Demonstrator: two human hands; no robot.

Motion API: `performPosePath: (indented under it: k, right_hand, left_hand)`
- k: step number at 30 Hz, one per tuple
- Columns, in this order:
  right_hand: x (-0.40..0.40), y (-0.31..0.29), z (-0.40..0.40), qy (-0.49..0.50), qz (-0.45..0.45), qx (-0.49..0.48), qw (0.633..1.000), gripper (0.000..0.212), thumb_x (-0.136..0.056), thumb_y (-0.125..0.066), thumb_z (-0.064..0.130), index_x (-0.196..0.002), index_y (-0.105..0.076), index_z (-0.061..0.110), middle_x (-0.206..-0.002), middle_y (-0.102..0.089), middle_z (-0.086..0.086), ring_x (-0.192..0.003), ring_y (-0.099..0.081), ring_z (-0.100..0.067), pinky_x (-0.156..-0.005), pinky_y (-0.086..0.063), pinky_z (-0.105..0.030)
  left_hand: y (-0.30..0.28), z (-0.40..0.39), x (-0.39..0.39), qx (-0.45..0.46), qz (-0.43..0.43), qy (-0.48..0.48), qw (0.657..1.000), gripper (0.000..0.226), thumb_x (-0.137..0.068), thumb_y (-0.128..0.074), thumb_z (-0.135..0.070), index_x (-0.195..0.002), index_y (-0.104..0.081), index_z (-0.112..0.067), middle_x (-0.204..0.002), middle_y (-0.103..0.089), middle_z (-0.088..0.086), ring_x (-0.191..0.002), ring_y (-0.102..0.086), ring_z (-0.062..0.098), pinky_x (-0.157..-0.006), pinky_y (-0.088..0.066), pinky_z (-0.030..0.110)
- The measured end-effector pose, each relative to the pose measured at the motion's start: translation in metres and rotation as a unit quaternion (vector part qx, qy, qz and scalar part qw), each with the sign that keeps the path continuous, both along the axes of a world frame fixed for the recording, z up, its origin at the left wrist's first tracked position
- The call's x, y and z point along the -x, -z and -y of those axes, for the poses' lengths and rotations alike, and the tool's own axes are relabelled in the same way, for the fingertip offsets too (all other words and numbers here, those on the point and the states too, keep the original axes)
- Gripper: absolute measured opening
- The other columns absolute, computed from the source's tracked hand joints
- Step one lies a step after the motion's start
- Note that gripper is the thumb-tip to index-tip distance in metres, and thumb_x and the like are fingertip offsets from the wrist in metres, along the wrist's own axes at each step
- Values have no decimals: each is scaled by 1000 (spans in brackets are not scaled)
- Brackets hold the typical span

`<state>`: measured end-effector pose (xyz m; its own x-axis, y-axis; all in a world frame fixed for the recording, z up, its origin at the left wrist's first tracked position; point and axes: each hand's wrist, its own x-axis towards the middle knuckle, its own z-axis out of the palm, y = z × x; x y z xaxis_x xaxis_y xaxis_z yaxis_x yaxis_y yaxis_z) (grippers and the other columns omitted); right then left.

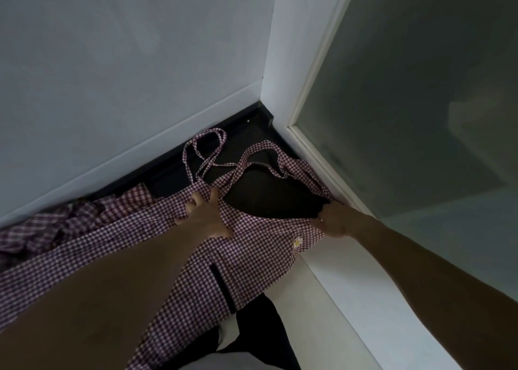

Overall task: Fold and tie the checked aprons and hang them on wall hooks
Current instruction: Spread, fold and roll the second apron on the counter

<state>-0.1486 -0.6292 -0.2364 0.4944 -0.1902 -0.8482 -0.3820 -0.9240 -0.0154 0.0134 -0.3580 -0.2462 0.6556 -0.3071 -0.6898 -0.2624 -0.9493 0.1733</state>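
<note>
Checked apron point(246, 246) spread flat on a dark bench point(260, 190) set into a wall corner; bib end points away from the person, skirt runs back toward the body and off the lower left.

Left hand point(206, 218): fingers point(193, 201) splayed and straight, palm pressing down on the bib's left top corner, just where a strap leaves it. Holding nothing, only pinning.

Right hand point(335, 219): at the bib's right top corner, close against the white frame point(314, 156). Fingers look curled at the cloth edge, probably a pinch, but the tips are in shadow; cannot tell for sure.

Outward from the hands: neck strap point(260, 152) arcs between the two corners, lying loose on the dark surface beyond the fingers. A tie strap point(196, 151) loops and crosses itself farther out, toward the left wall point(126, 75). Small daisy patch point(297, 242) near the right edge, below the right hand. Dark pocket slit point(222, 291) lower down.

Second checked apron point(70, 224) bunched at far left against the wall, well apart from the right hand, near the left forearm.

Judgement: long axis runs from the hands back to the body, so a lengthwise fold means bringing one corner across to the other. Both hands sit on the corners; the loose straps lie ahead of the fingers and need gathering first.
</note>
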Motion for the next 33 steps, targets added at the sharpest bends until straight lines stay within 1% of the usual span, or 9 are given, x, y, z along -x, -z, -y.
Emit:
performPosePath:
  k: [2, 6, 10, 17, 19, 22, 23, 28, 33]
  right_hand:
    - [2, 4, 2, 6, 34, -11, 999, 55, -103, -33, 51, -118, -66, 10, -121, -65, -11, -107, -61, -25, -98, -48, -36]
    - [7, 7, 0, 34, 46, -47, 997, 33, -99, -53, 35, -107, -70, 8, -102, -67, -8, -86, -60, -19, -75, -46, -26]
    - [13, 12, 2, 39, 28, -40, 998, 37, -92, -58, 44, -100, -71, 10, -97, -68, -6, -84, -63, -18, -77, -52, -28]
    - [21, 14, -5, 123, 3, -100, 987, 54, -89, -57, 48, -134, -54, 19, -128, -62, -5, -107, -61, -19, -90, -54, -30]
    - [24, 14, -11, 146, 1, -126, 981, 54, -92, -57, 43, -141, -47, 21, -129, -59, -5, -105, -60, -18, -83, -53, -26]
    - [30, 20, -8, 167, 0, -111, 980, 20, -95, -59, 32, -88, -62, 14, -86, -60, -2, -67, -53, -9, -54, -40, -18]
    - [30, 19, -6, 162, 12, -100, 982, 29, -95, -60, 32, -73, -56, 15, -76, -56, 0, -62, -50, -9, -53, -37, -18]
    - [12, -5, 17, 118, 114, -72, 984, 41, -89, -63, 56, -86, -68, 16, -85, -66, 2, -75, -62, -13, -65, -50, -23]
    - [-12, -30, 10, 84, 138, -12, 987, 66, -91, -34, 76, -77, -59, 16, -82, -62, -3, -80, -63, -21, -70, -50, -31]
  left_hand:
    - [6, -1, -3, -9, -24, -14, 1000, 120, -74, -77, -60, -154, 10, -35, -160, 6, 22, -146, -7, 48, -114, -21, 62]
    - [0, 2, 0, 7, -11, -22, 1000, 114, -78, -73, -60, -157, 3, -29, -161, 0, 22, -146, -10, 47, -116, -20, 58]
    - [2, 2, -3, -10, -41, -27, 999, 116, -76, -67, -69, -154, 11, -35, -161, 12, 20, -147, -1, 47, -116, -17, 66]
    - [6, 3, -4, -36, -61, -16, 997, 122, -72, -68, -73, -151, 18, -40, -161, 17, 15, -148, 5, 46, -113, -15, 72]
    - [5, 3, -5, -40, -71, -17, 997, 123, -72, -69, -73, -151, 19, -39, -161, 17, 15, -148, 5, 46, -114, -16, 70]
    - [5, 4, -7, -51, -81, -13, 995, 124, -73, -70, -70, -152, 20, -37, -161, 18, 17, -147, 5, 47, -116, -16, 67]
    - [4, 5, -8, -53, -82, -9, 995, 124, -74, -70, -69, -152, 21, -36, -161, 17, 18, -147, 4, 47, -117, -16, 65]
    - [5, 6, -8, -58, -80, 4, 995, 124, -76, -70, -66, -152, 23, -34, -160, 17, 19, -147, 3, 47, -117, -17, 64]
    - [9, 2, 1, -36, -23, -7, 999, 122, -73, -72, -67, -152, 15, -35, -159, 9, 18, -147, 1, 43, -110, -17, 74]
